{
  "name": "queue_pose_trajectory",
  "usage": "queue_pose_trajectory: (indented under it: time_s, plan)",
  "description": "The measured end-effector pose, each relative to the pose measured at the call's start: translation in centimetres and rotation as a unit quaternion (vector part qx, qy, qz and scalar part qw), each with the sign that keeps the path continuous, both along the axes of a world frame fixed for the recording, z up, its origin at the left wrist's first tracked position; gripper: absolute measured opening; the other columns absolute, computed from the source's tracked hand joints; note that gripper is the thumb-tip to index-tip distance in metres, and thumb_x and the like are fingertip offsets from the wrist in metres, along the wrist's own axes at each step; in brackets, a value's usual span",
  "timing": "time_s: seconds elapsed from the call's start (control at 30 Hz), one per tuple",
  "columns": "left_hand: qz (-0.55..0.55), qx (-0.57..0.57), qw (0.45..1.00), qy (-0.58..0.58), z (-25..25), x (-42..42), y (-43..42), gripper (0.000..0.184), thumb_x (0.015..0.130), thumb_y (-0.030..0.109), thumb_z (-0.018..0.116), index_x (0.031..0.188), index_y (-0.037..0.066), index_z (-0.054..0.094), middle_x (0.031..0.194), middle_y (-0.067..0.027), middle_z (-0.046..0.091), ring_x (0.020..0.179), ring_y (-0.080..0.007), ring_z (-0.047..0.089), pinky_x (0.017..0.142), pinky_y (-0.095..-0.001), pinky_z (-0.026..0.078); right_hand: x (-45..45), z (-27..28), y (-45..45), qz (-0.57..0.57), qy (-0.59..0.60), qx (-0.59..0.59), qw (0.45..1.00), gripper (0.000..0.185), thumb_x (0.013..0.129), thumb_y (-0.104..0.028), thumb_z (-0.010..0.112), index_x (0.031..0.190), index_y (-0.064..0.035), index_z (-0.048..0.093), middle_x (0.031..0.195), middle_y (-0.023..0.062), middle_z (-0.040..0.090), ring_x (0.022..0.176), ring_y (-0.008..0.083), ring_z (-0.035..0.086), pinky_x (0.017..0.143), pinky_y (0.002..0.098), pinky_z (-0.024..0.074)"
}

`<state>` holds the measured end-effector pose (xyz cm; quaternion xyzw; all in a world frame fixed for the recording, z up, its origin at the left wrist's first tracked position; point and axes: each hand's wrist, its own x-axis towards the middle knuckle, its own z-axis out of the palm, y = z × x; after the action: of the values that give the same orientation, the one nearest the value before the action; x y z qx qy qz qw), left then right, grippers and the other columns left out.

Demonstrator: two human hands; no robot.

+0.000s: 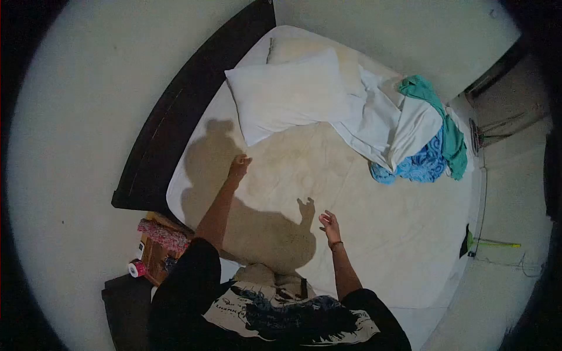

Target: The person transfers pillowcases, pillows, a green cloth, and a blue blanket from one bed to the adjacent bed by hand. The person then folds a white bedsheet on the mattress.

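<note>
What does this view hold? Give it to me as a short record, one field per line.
Left hand: left hand near the white pillow, no object visible in it
Right hand: right hand over the mattress, fingers apart, no object visible in it
Pillows: the white one overlaps a yellowish pillow
Cloth heap: white cloth, green cloth and blue patterned cloth, crumpled at right
Headboard: dark headboard, left of the mattress

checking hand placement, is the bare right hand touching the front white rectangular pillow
Apart: the head view shows a stretch of cream bed surface between the right hand and the white pillow.
</note>
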<state>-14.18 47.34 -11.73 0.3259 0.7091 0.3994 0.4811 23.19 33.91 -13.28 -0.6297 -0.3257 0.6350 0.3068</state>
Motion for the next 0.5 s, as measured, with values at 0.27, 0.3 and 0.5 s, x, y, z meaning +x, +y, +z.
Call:
queue_pose_trajectory:
  time_s: [0.27,0.3,0.5]
  plan:
    - [0.109,-0.061,0.989,-0.08,-5.5,-5.9,10.7,0.056,0.074,0.041,0.058,0.112,0.004,0.041,0.087,-0.0068,0.051,0.079,-0.0178,0.049,0.068,-0.032,0.043,-0.2,-9.1,0.8,0.249,-0.3,0.041,0.92,0.08,0.067,-0.043,0.066,0.126,-0.0037,0.03,0.129,0.0163,0.032,0.122,0.0324,0.025,0.097,0.0385,0.0295]
    - [0.106,-0.069,0.987,-0.099,-6.4,-6.1,12.0,0.063,0.072,0.044,0.059,0.117,0.004,0.038,0.095,-0.0085,0.051,0.085,-0.0197,0.049,0.071,-0.0342,0.042,-0.3,-9.8,0.7,0.262,-0.302,0.037,0.916,0.079,0.067,-0.043,0.065,0.126,-0.0037,0.03,0.13,0.0166,0.031,0.123,0.0322,0.023,0.098,0.0386,0.0277]
    - [0.222,-0.111,0.96,-0.127,-10.6,-4.4,16.3,0.103,0.06,0.056,0.065,0.131,0.001,0.015,0.135,-0.0145,0.019,0.121,-0.0273,0.026,0.097,-0.0404,0.026,0.9,-14.8,-2.8,0.381,-0.341,0.186,0.839,0.072,0.07,-0.036,0.065,0.124,-0.0026,0.032,0.126,0.0161,0.036,0.123,0.0355,0.02,0.096,0.0418,0.0289]
